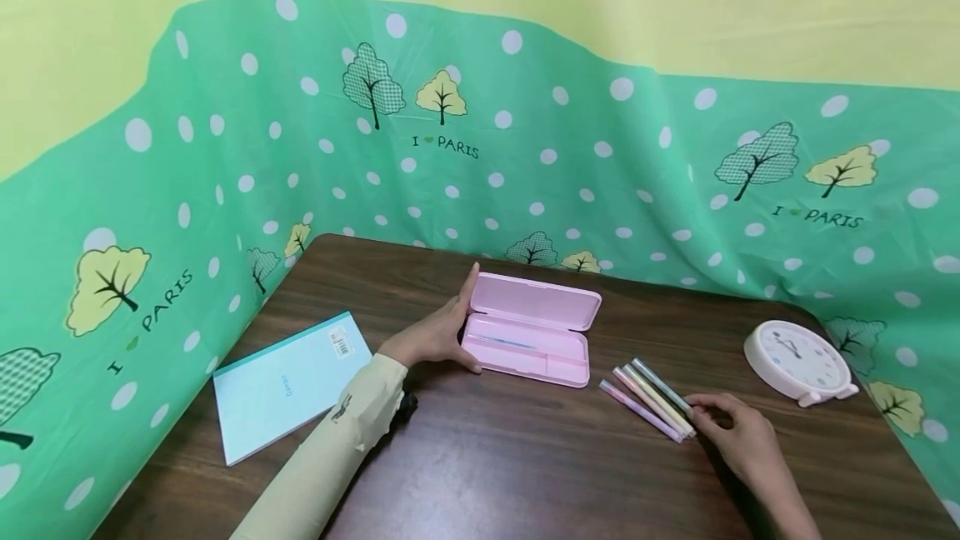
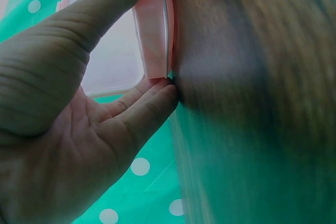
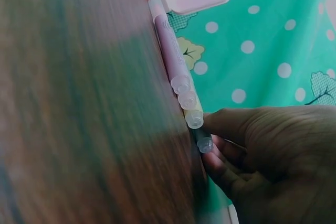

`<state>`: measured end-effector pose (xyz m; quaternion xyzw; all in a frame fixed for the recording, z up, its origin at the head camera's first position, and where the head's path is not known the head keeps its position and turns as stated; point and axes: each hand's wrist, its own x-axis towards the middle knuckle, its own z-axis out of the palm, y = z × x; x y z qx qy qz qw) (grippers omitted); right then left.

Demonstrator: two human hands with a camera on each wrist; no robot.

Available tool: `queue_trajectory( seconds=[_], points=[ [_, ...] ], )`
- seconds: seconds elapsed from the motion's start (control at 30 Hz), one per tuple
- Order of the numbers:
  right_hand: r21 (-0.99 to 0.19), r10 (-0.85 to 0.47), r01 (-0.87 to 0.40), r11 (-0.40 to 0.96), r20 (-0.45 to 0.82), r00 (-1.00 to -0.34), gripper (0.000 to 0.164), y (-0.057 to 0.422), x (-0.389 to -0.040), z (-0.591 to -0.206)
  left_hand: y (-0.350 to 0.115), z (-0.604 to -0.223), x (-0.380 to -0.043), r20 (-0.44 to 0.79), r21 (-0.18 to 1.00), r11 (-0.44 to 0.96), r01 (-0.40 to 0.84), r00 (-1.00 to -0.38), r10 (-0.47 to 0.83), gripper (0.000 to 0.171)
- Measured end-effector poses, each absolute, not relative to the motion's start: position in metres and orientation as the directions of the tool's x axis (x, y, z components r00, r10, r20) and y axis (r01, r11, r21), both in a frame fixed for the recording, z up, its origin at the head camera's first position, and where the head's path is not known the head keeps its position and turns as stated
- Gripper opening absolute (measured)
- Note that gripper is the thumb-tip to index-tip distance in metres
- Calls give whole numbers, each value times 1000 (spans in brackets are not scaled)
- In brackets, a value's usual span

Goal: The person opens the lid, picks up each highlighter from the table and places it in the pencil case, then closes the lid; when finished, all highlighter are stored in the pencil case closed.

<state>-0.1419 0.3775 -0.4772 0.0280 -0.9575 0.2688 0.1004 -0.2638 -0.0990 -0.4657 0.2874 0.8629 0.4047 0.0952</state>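
An open pink pencil case (image 1: 528,369) lies on the table with its lid raised at the back and a thin blue pen (image 1: 507,343) inside. My left hand (image 1: 435,332) holds the case by its left end, thumb at the front corner and fingers up along the lid's side. In the left wrist view, the fingertips (image 2: 167,90) touch the end wall. To the right of the case, several pens lie side by side, among them a yellow pen (image 1: 654,392) and a purple pen (image 1: 639,410). My right hand (image 1: 742,436) pinches the rear end of the blue-grey pen (image 1: 660,382).
A light blue notebook (image 1: 288,390) lies at the left of the dark wooden table (image 1: 480,473). At the right, a pink-rimmed alarm clock (image 1: 798,361) lies face up. Green dotted cloth (image 1: 525,165) hangs behind and beside the table.
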Motion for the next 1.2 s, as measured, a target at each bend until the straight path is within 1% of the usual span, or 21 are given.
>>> queue_trajectory(
  seconds=[0.23,0.4,0.53,0.67,0.73,0.77,0.8,0.9,0.97,1.0,1.2],
  points=[
    [-524,10,-99,846,201,-980,14,379,-142,-479,-103,-488,-276,137,734,483,478,-800,584,166],
    [-546,11,-113,830,220,-975,14,378,-144,-479,-102,-471,-267,101,755,480,447,-802,588,165],
    [-549,17,-132,825,258,-966,13,378,-144,-479,-102,-472,-269,106,750,479,456,-798,593,165],
    [-554,18,-161,817,303,-953,13,377,-144,-478,-104,-493,-281,159,735,458,500,-784,600,166],
    [-559,14,-182,809,327,-945,14,375,-145,-476,-102,-485,-277,121,745,477,466,-798,590,166],
    [-562,11,-190,805,333,-943,14,374,-146,-475,-102,-493,-281,130,747,471,469,-798,588,166],
    [-566,5,-201,799,341,-940,14,373,-147,-474,-101,-491,-280,122,747,478,462,-802,585,166],
    [-567,-28,-242,787,359,-933,15,366,-154,-471,-99,-477,-271,79,758,494,426,-811,579,166],
    [-571,-53,-268,776,364,-930,16,359,-161,-470,-101,-480,-272,101,750,489,445,-808,581,165],
    [-572,-66,-283,770,370,-927,16,355,-164,-469,-100,-472,-266,87,747,500,438,-810,580,165],
    [-561,-108,-302,771,352,-930,15,332,-174,-466,-99,-463,-261,51,750,520,407,-821,569,163]
  ],
)
